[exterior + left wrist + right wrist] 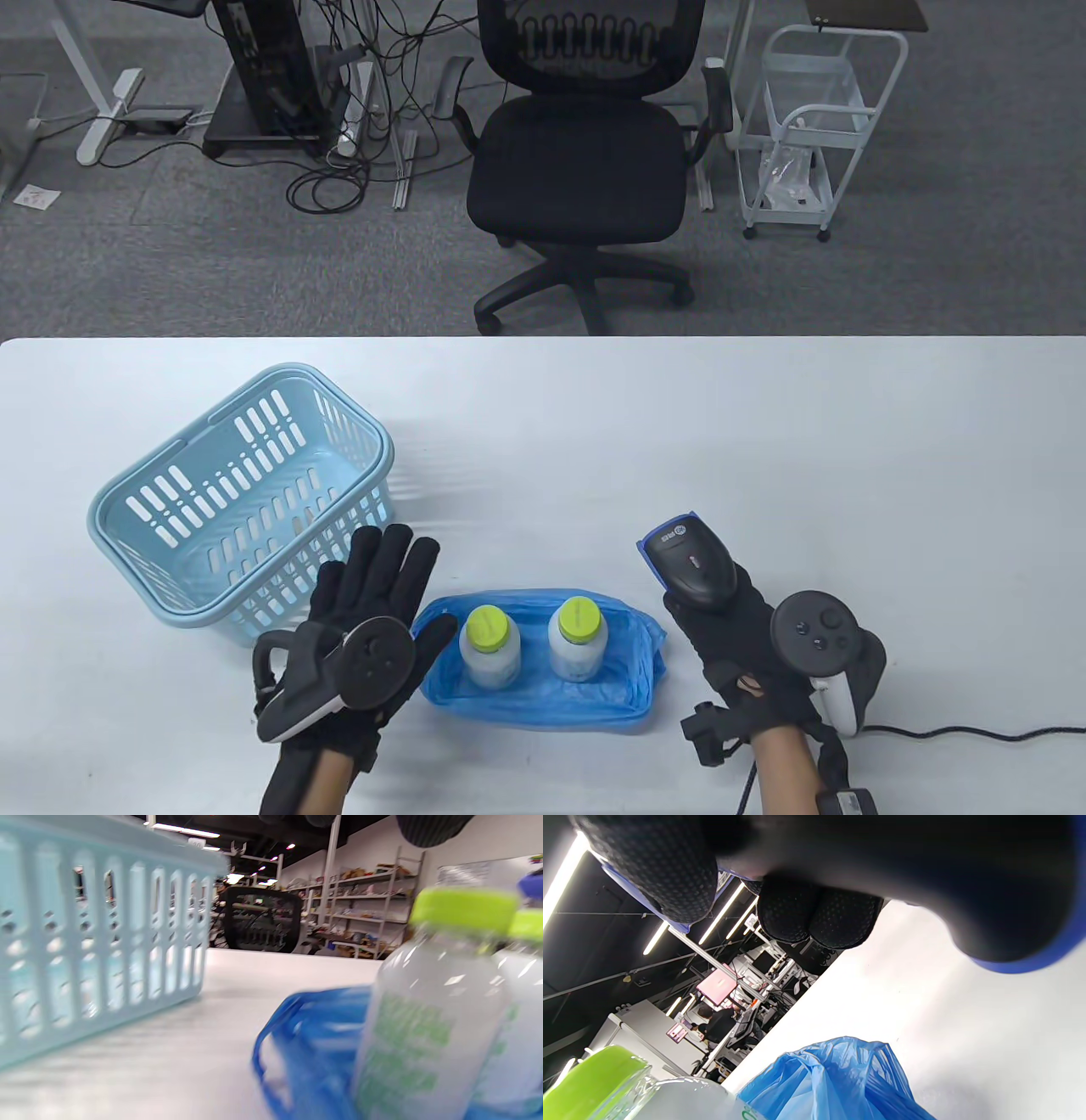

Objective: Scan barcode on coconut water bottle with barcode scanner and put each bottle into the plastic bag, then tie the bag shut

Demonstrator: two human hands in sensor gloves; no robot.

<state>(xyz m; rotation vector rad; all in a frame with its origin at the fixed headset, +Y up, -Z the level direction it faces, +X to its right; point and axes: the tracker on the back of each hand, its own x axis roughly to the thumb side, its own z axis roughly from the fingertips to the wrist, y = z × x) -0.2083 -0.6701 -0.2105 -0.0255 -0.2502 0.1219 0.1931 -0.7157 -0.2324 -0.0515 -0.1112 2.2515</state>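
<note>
Two coconut water bottles with lime-green caps, one on the left (489,645) and one on the right (576,638), stand upright inside the blue plastic bag (543,709), whose sides are rolled down low. My left hand (373,594) hovers just left of the bag with its fingers straight and spread, holding nothing. My right hand (721,624) grips the black and blue barcode scanner (689,560) to the right of the bag. In the left wrist view a bottle (432,1005) and the bag (314,1035) fill the right side. The right wrist view shows gloved fingers (814,916) curled round the scanner above the bag (835,1077).
A light blue slotted basket (246,501) stands at the left, just behind my left hand. The scanner's cable (976,732) trails off to the right along the table's front edge. A black office chair (585,161) stands beyond the table's far edge.
</note>
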